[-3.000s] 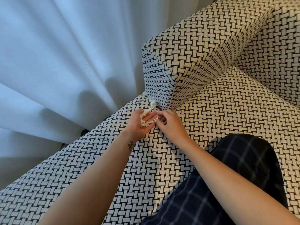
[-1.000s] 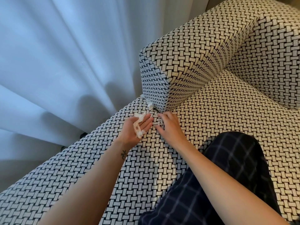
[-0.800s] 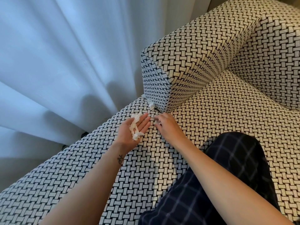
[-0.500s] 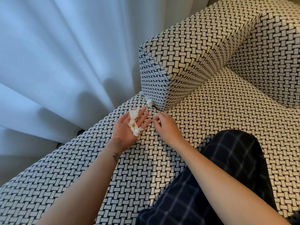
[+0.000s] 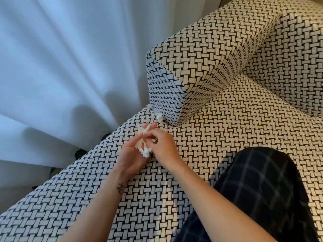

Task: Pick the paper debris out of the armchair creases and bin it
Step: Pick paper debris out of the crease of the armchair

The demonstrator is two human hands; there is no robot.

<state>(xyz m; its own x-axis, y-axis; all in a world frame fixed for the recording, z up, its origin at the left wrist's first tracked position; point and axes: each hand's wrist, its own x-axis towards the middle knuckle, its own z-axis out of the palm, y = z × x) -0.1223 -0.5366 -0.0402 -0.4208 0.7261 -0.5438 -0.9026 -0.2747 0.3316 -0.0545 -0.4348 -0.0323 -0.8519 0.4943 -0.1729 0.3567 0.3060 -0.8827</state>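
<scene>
- White curtain point(image 5: 61, 58) is seen hanging just beside the armchair point(image 5: 244, 119), which is covered in a black-and-cream weave across seat and armrest point(image 5: 201, 49).
- A dark checked trouser leg point(image 5: 258, 189) is rested on the seat.
- Crumpled white paper point(image 5: 144, 152) is carried on the flat, straight-fingered left hand point(image 5: 129, 158), partly hidden and pinched by the curled right hand point(image 5: 164, 147).
- Another white scrap point(image 5: 159, 117) is lodged in the crease at the armrest's foot.

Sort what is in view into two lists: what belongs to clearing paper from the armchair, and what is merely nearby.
Job: collected scraps in the left hand, right hand pinching them, paper in the crease, armchair.
Nearby: curtain, checked trouser leg.
</scene>
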